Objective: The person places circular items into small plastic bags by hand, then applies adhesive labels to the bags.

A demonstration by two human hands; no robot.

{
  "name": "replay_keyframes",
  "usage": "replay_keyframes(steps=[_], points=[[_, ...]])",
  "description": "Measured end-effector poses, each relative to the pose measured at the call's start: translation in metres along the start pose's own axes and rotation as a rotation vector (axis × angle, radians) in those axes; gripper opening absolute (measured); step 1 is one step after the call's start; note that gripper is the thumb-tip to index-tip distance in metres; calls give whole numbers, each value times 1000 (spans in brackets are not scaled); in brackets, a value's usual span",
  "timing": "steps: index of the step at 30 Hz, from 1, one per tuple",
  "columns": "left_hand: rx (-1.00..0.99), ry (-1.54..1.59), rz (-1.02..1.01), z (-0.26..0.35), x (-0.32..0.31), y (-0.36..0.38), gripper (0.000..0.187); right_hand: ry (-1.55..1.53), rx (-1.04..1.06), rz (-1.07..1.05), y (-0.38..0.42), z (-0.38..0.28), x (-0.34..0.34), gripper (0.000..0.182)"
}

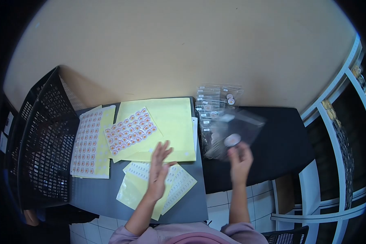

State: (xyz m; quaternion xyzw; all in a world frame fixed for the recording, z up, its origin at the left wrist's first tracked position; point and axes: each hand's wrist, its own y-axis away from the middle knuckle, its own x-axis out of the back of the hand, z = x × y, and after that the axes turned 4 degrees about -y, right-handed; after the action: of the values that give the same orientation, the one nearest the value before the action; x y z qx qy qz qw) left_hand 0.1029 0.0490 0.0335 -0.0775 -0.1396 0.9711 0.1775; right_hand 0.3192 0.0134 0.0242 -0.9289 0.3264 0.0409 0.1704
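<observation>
Presently in the right hand [240, 162]: one clear bag [250, 125], pinched at its lower end between thumb and fingers, raised over the border between the pile of packets and the black surface [278, 142]; film partly blurred. Close to the fingertips, at the same end of the bag: one round disc [232, 140], pale face, dark rim; inside the film or against it, too blurred to tell. Left hand [157, 175]: open, fingers extended and slightly parted, thumb apart, gripping nothing, above the small-label sheets [178, 190] near the front of the grey surface [97, 195]. Under and around that hand: several such sheets, overlapping at angles, pale yellow and white, printed in fine rows. Behind them: large yellow sheets [177, 134], laid flat, with one sticker sheet [131, 131] of round orange-centred motifs, set askew on top toward the left. Further left: stacked sticker sheets [87, 142] of similar motifs, yellow margin to the right. At the far left: black perforated basket [49, 150], tall, beside the stack. Along the left edge of the black surface: overlapping packets [209, 107], clear, white-labelled, some with round discs visible. Right side: white shelving [335, 142] with packaged goods [331, 114]. Below: pale tiled floor [219, 201]. Behind: plain beige wall [183, 49].
</observation>
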Motion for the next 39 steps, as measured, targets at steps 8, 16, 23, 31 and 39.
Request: replay_keyframes(steps=[8, 16, 23, 31, 39], points=[[25, -606, 637, 7, 109, 77, 45, -24, 51, 112, -148, 130, 70, 19], [194, -1097, 929, -12, 157, 171, 36, 61, -78, -9, -186, 205, 50, 22], [201, -1087, 976, -28, 160, 175, 32, 219, -36, 128, -195, 222, 46, 25], [210, -1023, 963, -28, 160, 173, 27, 572, 69, 58, -192, 211, 36, 40], [213, -1069, 942, -27, 162, 173, 21, 650, 43, 18, -189, 213, 36, 44]])
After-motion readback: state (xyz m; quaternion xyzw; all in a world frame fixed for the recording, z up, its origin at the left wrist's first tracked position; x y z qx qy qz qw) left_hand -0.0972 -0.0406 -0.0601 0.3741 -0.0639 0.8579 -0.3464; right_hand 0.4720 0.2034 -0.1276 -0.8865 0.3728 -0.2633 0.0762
